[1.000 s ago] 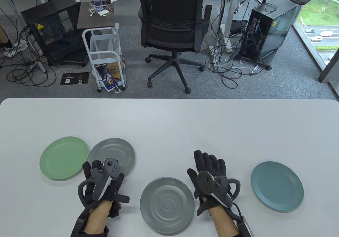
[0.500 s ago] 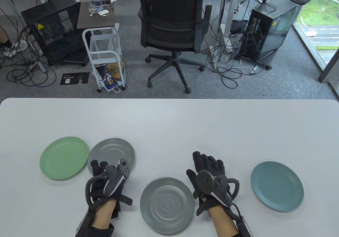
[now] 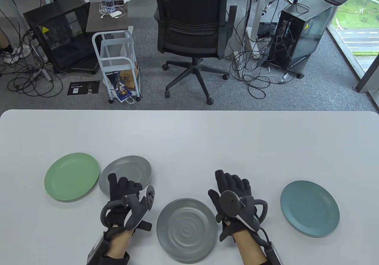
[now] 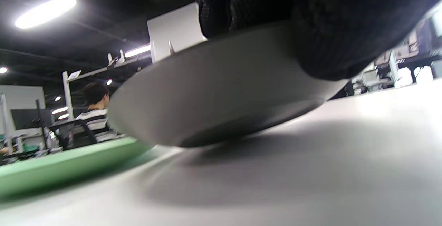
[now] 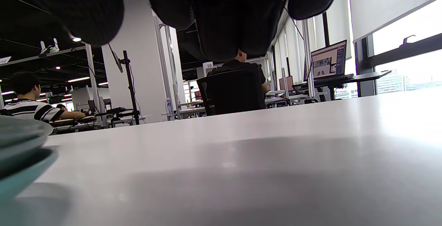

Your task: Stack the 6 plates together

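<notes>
A green plate (image 3: 71, 176) lies at the left. Next to it is a grey plate (image 3: 130, 168). My left hand (image 3: 120, 185) grips its near rim, and its near side is tilted up off the table. In the left wrist view my fingers (image 4: 310, 29) lie on the rim of this grey plate (image 4: 214, 91), with the green plate (image 4: 51, 170) beside it. A grey-topped stack of plates (image 3: 187, 229) sits at the front centre; the right wrist view shows a teal plate at the bottom of this stack (image 5: 19, 157). A teal plate (image 3: 309, 208) lies at the right. My right hand (image 3: 232, 180) rests open on the table beside the stack.
The white table (image 3: 207, 140) stretches wide behind the plates. An office chair (image 3: 192, 31) and a white cart (image 3: 118, 63) stand on the floor beyond the far edge.
My left hand has turned and moved forward onto the left grey plate's near rim and gripped it; that edge has come up. My right hand has barely moved.
</notes>
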Tool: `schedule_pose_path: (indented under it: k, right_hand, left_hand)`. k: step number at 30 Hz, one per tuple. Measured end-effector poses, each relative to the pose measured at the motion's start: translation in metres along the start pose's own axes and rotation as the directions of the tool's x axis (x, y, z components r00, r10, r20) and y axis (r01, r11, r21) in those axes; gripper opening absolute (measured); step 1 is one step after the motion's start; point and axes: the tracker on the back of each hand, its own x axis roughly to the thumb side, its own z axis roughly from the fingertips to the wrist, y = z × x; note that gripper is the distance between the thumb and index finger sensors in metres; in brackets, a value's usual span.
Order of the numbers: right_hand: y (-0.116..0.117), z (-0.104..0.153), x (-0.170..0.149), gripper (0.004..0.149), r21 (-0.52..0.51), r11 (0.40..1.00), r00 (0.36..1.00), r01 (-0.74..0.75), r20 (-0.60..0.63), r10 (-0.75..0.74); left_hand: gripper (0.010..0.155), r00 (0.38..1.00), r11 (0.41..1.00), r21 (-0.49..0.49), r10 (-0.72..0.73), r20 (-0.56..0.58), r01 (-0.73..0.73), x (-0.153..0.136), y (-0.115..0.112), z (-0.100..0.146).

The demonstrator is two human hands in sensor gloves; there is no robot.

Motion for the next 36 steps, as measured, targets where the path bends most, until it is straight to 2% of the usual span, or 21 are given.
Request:
schedule_pose_path:
  k: [6, 15, 27, 36]
  right_hand:
    - [-0.001, 0.0, 0.0, 0.066, -0.008, 1.0, 1.0, 0.005, -0.003, -0.005]
    - [-0.005, 0.0, 0.003, 0.061, -0.031, 0.998, 0.999, 0.046, 0.004, -0.046]
    - [-0.01, 0.001, 0.016, 0.057, -0.047, 0.996, 0.997, 0.074, 0.042, -0.072]
    - [-0.014, -0.003, 0.026, 0.055, -0.059, 0.996, 0.995, 0.074, 0.071, -0.07]
  left_hand:
    - [0.039, 0.998, 0.997, 0.081, 0.006, 0.067, -0.011, 0.009, 0.013, 0.009]
    - [0.038, 0.99, 0.987, 0.152, 0.024, 0.139, -0.046, 0.018, 0.025, 0.017]
    - [0.038, 0.975, 0.972, 0.206, 0.066, 0.212, -0.111, 0.03, 0.045, 0.029]
    - [0.038, 0.961, 0.966, 0.226, 0.061, 0.27, -0.125, 0.04, 0.052, 0.037]
